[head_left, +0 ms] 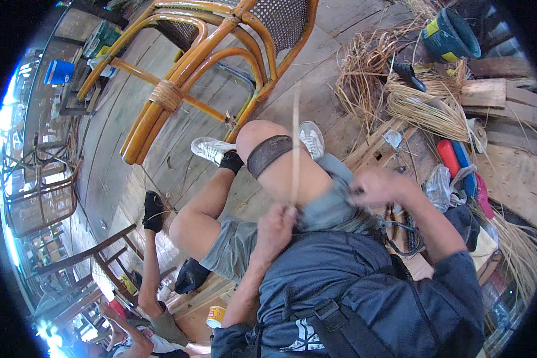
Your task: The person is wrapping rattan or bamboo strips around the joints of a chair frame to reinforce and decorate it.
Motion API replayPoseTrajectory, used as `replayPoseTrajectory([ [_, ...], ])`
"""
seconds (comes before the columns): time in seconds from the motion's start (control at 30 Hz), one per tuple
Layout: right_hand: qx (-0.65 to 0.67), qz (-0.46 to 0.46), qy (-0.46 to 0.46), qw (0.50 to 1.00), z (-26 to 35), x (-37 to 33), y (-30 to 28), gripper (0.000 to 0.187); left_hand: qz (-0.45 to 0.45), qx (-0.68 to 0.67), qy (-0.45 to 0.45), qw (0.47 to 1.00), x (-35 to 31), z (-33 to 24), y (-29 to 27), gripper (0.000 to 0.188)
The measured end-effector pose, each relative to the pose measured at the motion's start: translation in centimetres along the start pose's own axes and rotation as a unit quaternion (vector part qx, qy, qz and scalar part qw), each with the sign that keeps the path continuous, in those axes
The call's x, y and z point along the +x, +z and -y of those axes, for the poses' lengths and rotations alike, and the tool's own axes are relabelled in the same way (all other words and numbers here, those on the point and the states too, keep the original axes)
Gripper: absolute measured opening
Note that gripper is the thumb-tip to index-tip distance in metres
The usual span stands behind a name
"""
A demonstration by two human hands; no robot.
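My left hand (276,230) is closed in front of my lap, gripping a thin pale rattan strip (296,143). From the fist, the strip runs up past my thigh toward the far floor. A dark band (269,154) wraps my right leg near the knee, behind the strip. Over my right thigh, my right hand (377,186) is raised with curled fingers. Motion smears it, so whether it holds anything is unclear. Ahead on the floor, a varnished rattan chair frame (188,71) with bound joints and a woven panel lies tipped.
Coiled rattan bundles (426,104) and a dark green bucket (450,36) are at the far right. Wood offcuts (483,93), a red-and-blue object (448,156) and a plastic bag (438,185) crowd my right side. Another person's leg (149,256) and a yellow cup (215,316) are at left.
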State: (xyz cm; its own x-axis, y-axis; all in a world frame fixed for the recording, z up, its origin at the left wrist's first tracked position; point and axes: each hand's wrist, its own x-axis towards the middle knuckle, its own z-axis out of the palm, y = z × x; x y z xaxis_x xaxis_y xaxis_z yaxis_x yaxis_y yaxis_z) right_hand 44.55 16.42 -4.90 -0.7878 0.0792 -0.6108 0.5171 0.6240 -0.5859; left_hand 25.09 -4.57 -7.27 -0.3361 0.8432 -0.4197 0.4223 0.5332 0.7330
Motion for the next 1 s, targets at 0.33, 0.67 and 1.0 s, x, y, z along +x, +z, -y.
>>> replayPoseTrajectory([
  [0.33,0.502,-0.310,0.191,0.784,-7.5,-0.9,3.3,0.038,-0.135,-0.064,0.119,0.982,2.2,-1.6,-1.5,0.014],
  [0.67,0.759,-0.458,0.111,0.450,-17.9,10.0,-8.0,0.027,-0.294,-0.210,0.149,0.921,7.6,-6.4,-5.1,0.022],
  [1.0,0.291,-0.459,-0.127,0.830,0.4,11.3,-7.4,0.029,-0.155,-0.053,-0.105,0.981,7.0,-3.7,-4.5,0.027],
])
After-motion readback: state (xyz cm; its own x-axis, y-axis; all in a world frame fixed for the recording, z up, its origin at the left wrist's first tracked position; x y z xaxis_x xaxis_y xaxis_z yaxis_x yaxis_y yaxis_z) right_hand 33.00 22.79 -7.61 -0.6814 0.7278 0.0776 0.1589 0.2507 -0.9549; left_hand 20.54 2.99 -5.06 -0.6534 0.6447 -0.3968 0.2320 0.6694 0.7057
